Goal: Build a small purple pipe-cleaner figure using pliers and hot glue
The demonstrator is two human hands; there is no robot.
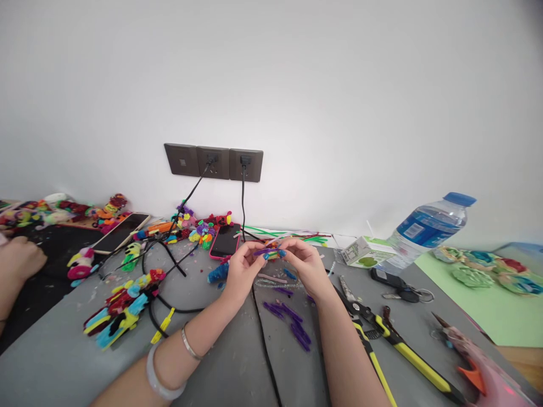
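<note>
My left hand (242,270) and my right hand (304,264) meet above the grey table (237,362), fingertips pinched together. Between them they hold a small purple pipe-cleaner piece (267,252) with bits of other colours. Both hands are closed on it. Short purple pipe-cleaner pieces (292,322) lie on the table just below my right wrist. A blue fuzzy piece (217,273) lies beside my left hand.
Yellow-handled pliers (394,339), keys (399,285), a tilted water bottle (424,229), a small carton (365,251) and a glue gun (475,362) lie right. Two phones (224,239) (121,232), black cables (169,265) and colourful pipe-cleaner figures (121,308) lie left. Another person's hand (19,260) rests far left.
</note>
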